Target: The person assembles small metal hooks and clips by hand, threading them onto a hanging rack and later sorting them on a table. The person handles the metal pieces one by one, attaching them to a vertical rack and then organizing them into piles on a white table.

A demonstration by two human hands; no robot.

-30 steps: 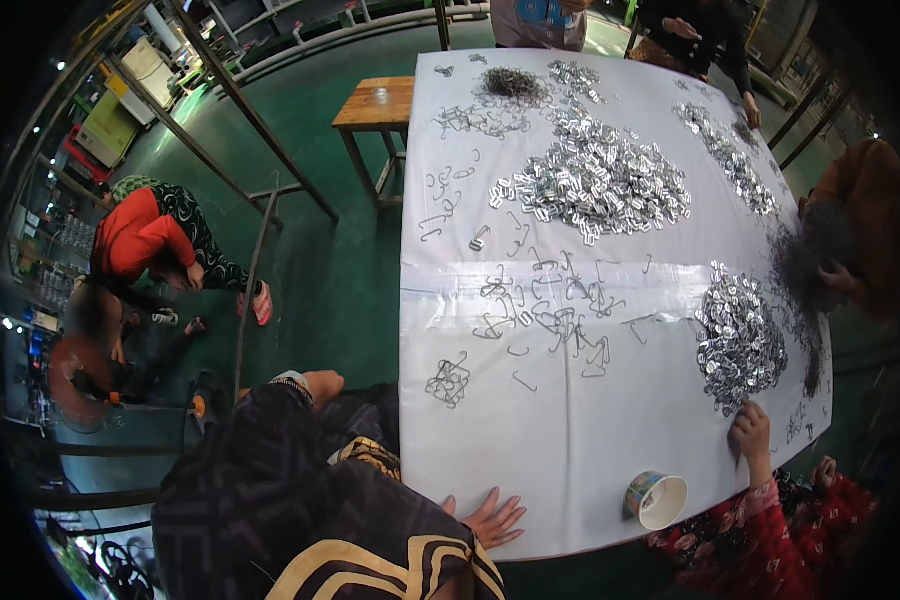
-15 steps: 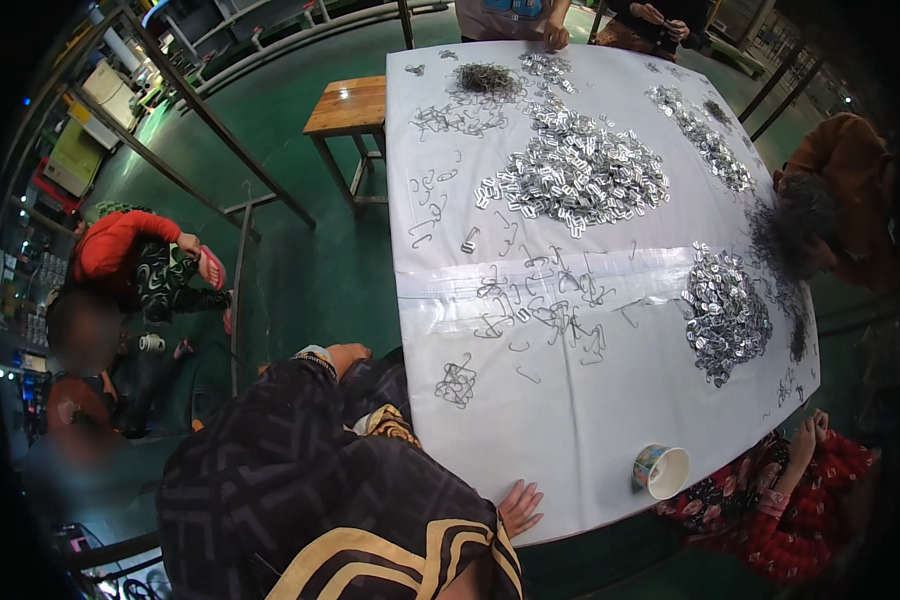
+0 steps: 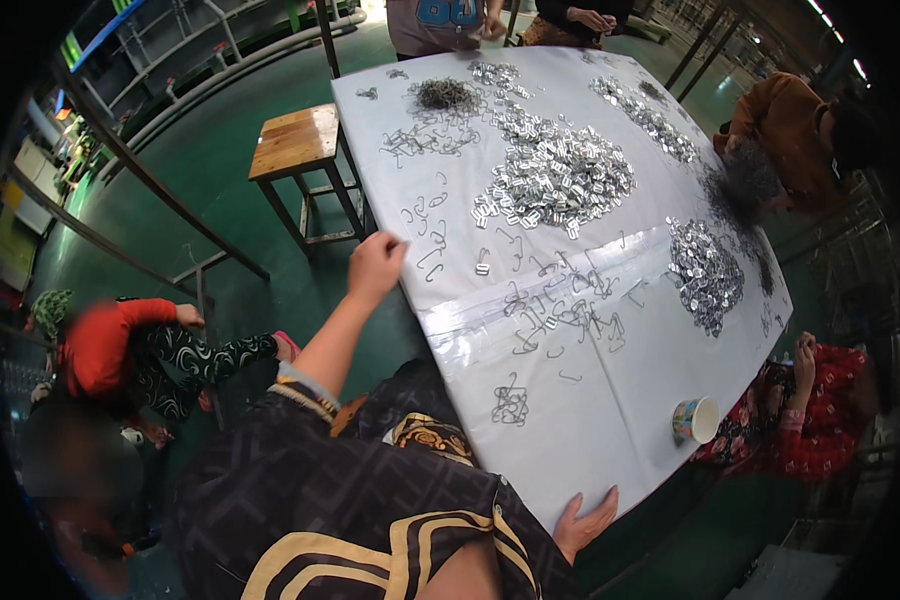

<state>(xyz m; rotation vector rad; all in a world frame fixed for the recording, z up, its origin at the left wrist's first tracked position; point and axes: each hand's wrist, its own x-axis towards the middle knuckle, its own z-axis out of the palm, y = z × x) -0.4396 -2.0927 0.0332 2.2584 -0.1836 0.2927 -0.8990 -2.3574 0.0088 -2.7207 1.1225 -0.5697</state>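
Observation:
My left hand is raised at the left edge of the white-covered table, its fingers curled in; whatever may be in them is hidden. Nearest to it lie several loose bent wire hooks. My right hand rests on the near edge of the table with its fingers stretched out, holding nothing. In front of me a small cluster of wire hooks lies on the cloth. Farther in, more hooks are scattered across a strip of clear tape. One small metal buckle sits apart from the others.
A big heap of silver buckles covers the far middle, with another pile at right and a dark wire tangle at far left. A paper cup stands near the right edge. A wooden stool adjoins the table; people sit around.
My left hand has risen from beside my lap to the table's left edge. My view has shifted, and my right hand stays on the near edge with its fingers spread.

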